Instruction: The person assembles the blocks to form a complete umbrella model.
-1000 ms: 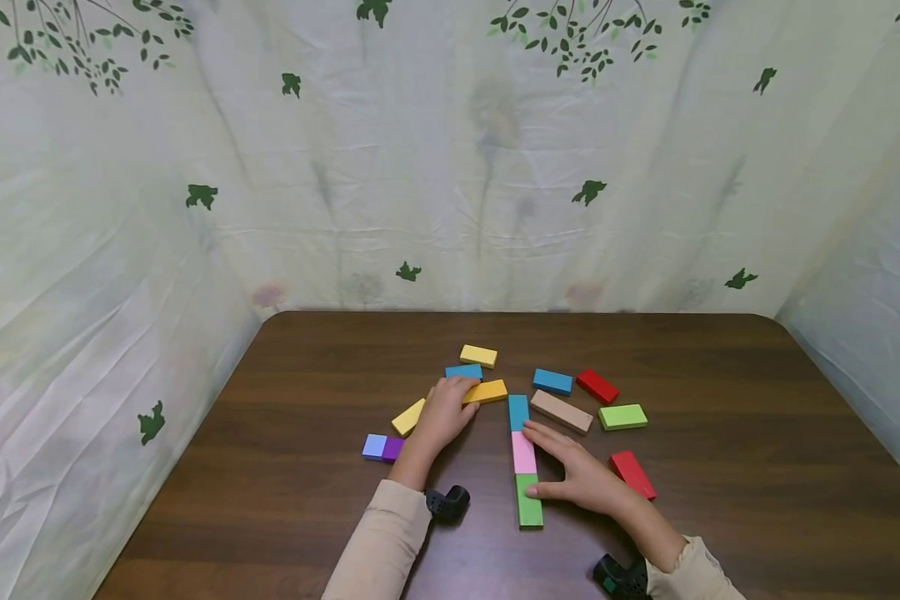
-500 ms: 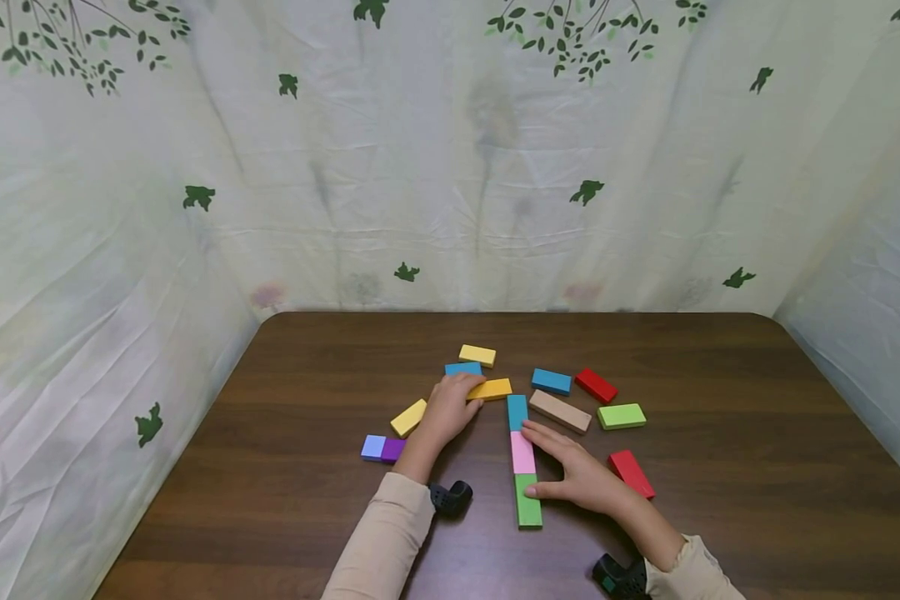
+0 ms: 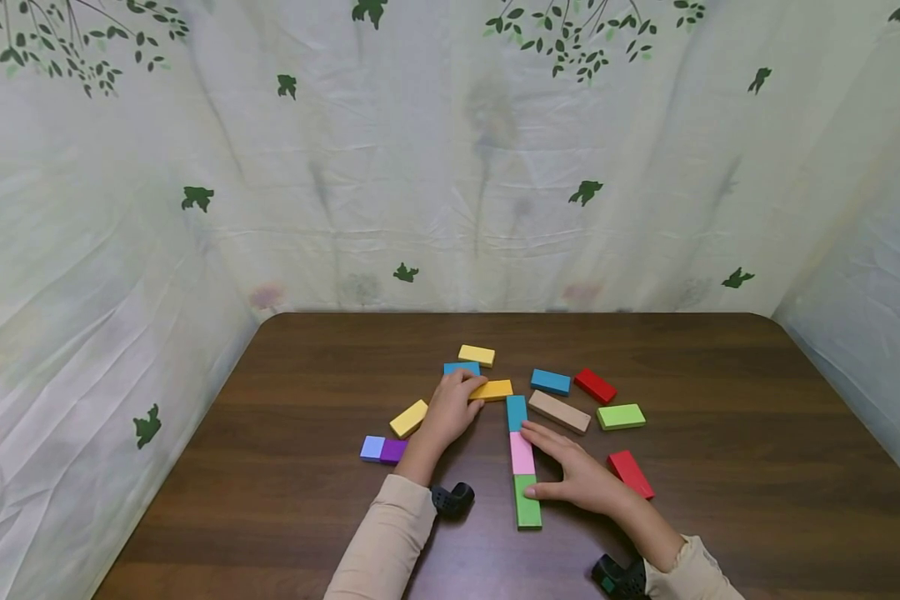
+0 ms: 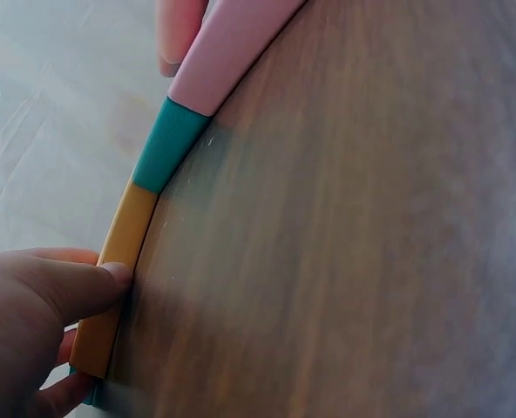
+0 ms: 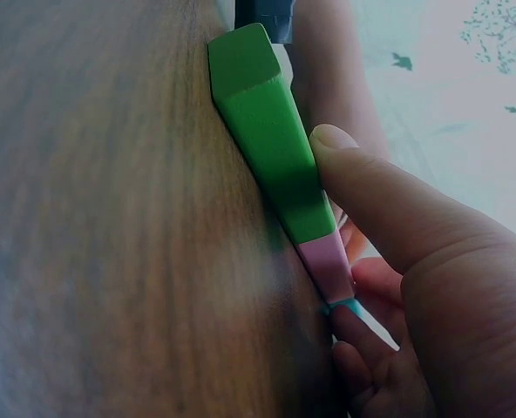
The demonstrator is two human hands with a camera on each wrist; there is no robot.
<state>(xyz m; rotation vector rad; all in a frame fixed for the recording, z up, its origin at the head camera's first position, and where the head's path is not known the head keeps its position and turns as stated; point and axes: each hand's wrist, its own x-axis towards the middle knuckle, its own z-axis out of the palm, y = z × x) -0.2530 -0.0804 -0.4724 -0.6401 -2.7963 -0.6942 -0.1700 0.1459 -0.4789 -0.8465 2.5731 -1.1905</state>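
A row of blocks runs toward the person: blue [image 3: 517, 412], pink [image 3: 521, 452] and green [image 3: 529, 512], end to end. My left hand [image 3: 447, 412] pinches an orange-yellow block [image 3: 494, 390] between thumb and fingers, at the row's far end. In the left wrist view, that block [image 4: 129, 226] meets the end of the blue-green one [image 4: 171, 144]. My right hand [image 3: 579, 477] rests along the row's right side, thumb on the green block [image 5: 271, 144] and fingertips by the pink one [image 5: 329, 266]. Its fingers are spread and relaxed.
Beyond the left hand lie a blue block [image 3: 462, 367] and a pale yellow block [image 3: 477, 356]. Left are another yellow block [image 3: 408, 418], a lilac block [image 3: 372, 448] and a purple block [image 3: 393, 451]. Right are blue [image 3: 551, 382], tan [image 3: 560, 412], lime [image 3: 621, 417] and red [image 3: 632, 474] blocks.
My left hand has slid the orange-yellow block slightly right, up to the far end of the row. The right hand stays in place.
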